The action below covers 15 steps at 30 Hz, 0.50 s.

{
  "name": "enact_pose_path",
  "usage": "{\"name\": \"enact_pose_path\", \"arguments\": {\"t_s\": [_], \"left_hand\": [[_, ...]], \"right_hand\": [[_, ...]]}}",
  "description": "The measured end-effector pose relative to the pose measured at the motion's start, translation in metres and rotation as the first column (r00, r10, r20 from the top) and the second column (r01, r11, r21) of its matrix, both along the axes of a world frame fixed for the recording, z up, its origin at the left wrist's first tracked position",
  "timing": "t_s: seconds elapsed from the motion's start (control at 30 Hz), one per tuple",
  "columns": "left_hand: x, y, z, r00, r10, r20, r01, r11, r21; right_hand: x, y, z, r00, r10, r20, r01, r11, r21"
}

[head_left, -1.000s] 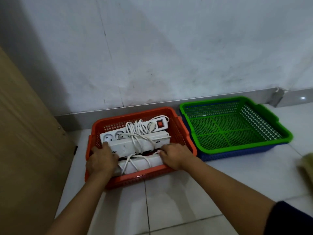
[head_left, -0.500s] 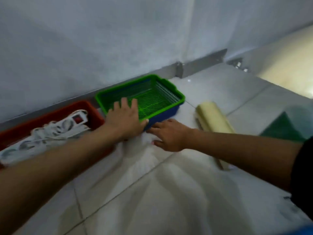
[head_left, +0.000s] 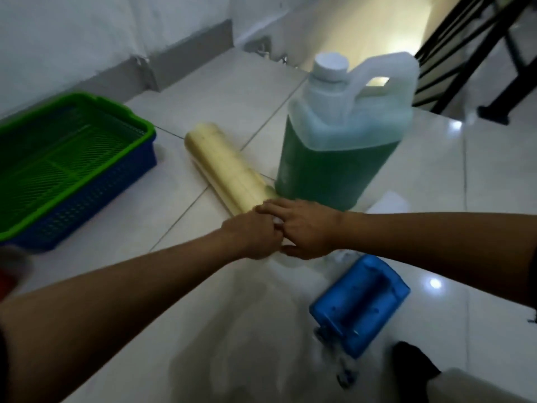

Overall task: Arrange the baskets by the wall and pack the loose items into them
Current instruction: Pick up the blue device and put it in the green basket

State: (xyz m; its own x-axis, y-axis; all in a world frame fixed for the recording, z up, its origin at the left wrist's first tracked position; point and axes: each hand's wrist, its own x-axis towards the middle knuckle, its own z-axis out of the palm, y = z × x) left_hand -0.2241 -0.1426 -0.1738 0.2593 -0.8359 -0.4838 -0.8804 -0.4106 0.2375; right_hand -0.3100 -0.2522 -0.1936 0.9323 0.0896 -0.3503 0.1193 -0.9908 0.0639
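**Operator:** Hands first. My left hand point(head_left: 252, 235) and right hand point(head_left: 305, 228) meet at the near end of the pale yellow roll point(head_left: 229, 167), which lies flat on the tiled floor point(head_left: 494, 175). Both sets of fingers curl over that end and touch each other across it.

**Observer:** Clamped on it, or only resting?

**Operator:** I cannot tell; the frame is blurred there. They are bent and together on the roll, not spread.

**Observer:** What sits around your fingers?

**Operator:** Just beyond my right fingertips stands the clear jug point(head_left: 343, 146) of green liquid, upright, white cap on; its base looks to touch the roll. The roll runs away from my fingers toward the wall. Well off to the left of my left hand sits the green basket point(head_left: 125, 116), nested inside a blue basket point(head_left: 96, 196), near the grey skirting. A sliver of something red point(head_left: 5, 282) shows at the left edge, too blurred to name.

**Observer:** And nearer you?

**Operator:** Behind my right wrist, a blue plastic case point(head_left: 360, 305) lies flat on the tiles, apart from the roll.
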Motion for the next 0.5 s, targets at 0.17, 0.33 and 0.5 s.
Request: {"name": "enact_pose_path", "arguments": {"t_s": [0.17,0.33,0.5], "left_hand": [[-0.040,-0.010,-0.038,0.960,0.098,-0.263,-0.060,0.987,0.146],[-0.079,-0.009,-0.068,0.750,0.420,-0.511,-0.295,0.904,0.310],[-0.087,-0.003,-0.088,0.547,0.573,-0.610,-0.362,0.819,0.445]], "right_hand": [[-0.070,-0.020,-0.009,0.955,-0.037,-0.296,0.055,0.997,0.053],[-0.110,-0.033,-0.023,0.908,0.063,-0.414,-0.021,0.994,0.105],[-0.113,-0.027,-0.041,0.911,0.182,-0.371,-0.174,0.983,0.054]]}}
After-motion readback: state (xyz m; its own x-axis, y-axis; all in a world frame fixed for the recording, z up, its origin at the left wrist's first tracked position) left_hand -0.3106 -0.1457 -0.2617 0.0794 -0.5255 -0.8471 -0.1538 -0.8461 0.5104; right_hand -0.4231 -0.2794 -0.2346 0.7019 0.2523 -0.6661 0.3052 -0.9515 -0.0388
